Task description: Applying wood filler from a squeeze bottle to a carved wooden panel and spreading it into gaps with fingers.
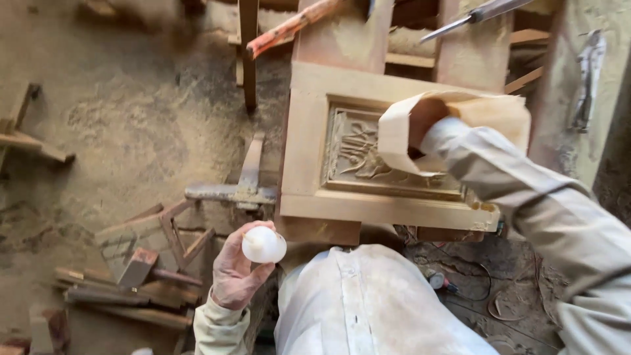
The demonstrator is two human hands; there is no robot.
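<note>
The left hand [235, 273] is raised beside the person's body with its fingers curled round a small white squeeze bottle [264, 244], nozzle end tilted up and to the left; the grip looks firm but not squeezing. The right hand [426, 125] is mostly hidden: the wrist runs into a curled sheet of sandpaper [453, 125] that wraps round it, so the fingers cannot be seen, though the sheet's shape suggests they are closed on it from inside. That sheet sits over the right part of a carved wooden panel [358, 154], a recessed relief set in a plain pale frame [305, 144] that lies flat on a workbench, with the paper touching or just above the carving; which of the two cannot be told. Judging from this, the step in hand is smoothing the relief, with the bottle held ready off to the side, well apart from the panel. The next move would call for light, even pressure along the carved hollows so the raised detail is not rounded off, and for bringing the bottle across only once the surface is clean of dust. Offcuts of wood [131, 276] lie on the dusty floor to the left, and a chisel [473, 14] rests beyond the panel.
</note>
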